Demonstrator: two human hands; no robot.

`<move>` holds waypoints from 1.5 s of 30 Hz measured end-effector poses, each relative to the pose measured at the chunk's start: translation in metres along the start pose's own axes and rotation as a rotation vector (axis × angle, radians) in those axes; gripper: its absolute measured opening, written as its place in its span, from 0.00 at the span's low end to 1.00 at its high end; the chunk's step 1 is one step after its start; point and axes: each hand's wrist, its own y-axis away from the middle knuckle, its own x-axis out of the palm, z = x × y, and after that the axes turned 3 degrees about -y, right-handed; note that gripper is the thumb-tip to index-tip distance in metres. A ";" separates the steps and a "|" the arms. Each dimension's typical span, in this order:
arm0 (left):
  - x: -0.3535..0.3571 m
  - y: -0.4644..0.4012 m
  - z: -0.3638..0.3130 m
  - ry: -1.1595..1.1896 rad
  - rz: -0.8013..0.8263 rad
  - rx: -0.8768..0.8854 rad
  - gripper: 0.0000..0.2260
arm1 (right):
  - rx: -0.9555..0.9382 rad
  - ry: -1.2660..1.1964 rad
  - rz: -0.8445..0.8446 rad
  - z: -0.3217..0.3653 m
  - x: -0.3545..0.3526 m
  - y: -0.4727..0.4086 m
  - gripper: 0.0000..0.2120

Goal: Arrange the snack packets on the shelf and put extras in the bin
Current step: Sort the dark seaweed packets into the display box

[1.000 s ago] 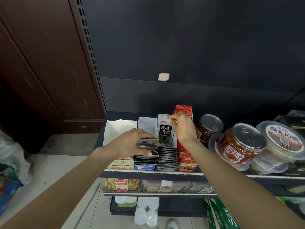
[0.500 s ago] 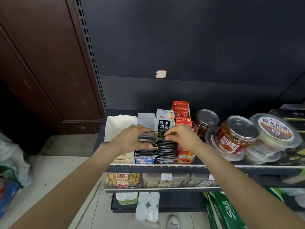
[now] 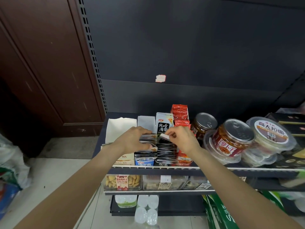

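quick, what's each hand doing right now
Left hand: grips a stack of dark snack packets.
Right hand: pinches one packet above the row.

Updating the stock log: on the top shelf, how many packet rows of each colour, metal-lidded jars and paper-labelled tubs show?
Grey packet row: 1
Black packet row: 1
Red packet row: 1
Metal-lidded jars: 2
Paper-labelled tub: 1
Total: 6

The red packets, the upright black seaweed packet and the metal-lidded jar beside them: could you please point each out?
red packets (image 3: 179, 111), head view, top packet's front.
black seaweed packet (image 3: 163, 127), head view, printed label.
metal-lidded jar (image 3: 207, 120), head view, lid centre.
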 end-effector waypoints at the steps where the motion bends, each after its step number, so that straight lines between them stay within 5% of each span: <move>1: -0.001 0.000 -0.002 -0.003 0.000 -0.008 0.25 | 0.019 -0.053 -0.020 -0.003 -0.001 -0.001 0.12; 8: -0.005 -0.004 -0.016 -0.006 0.041 -0.071 0.24 | -0.020 -0.226 -0.203 -0.009 -0.029 -0.002 0.11; 19: -0.001 -0.025 -0.044 0.184 -0.225 -0.207 0.16 | -0.055 -0.484 -0.363 -0.023 -0.072 0.001 0.08; 25: -0.008 -0.037 -0.044 1.051 -0.215 -0.360 0.16 | -0.089 -0.658 -0.382 -0.028 -0.083 0.005 0.07; 28: -0.016 -0.035 -0.044 1.263 -0.279 -0.347 0.07 | -0.063 -0.685 -0.415 -0.030 -0.079 0.007 0.08; 31: -0.024 -0.033 -0.044 1.272 -0.312 -0.297 0.06 | 0.048 -0.685 -0.456 -0.035 -0.070 0.007 0.08; 36: -0.034 -0.033 -0.031 1.153 -0.312 -0.136 0.17 | 0.245 -1.132 -0.396 -0.018 -0.060 0.008 0.11; 45: -0.060 -0.026 0.002 0.898 -0.267 0.098 0.25 | 0.166 -1.098 -0.462 0.022 -0.040 0.018 0.22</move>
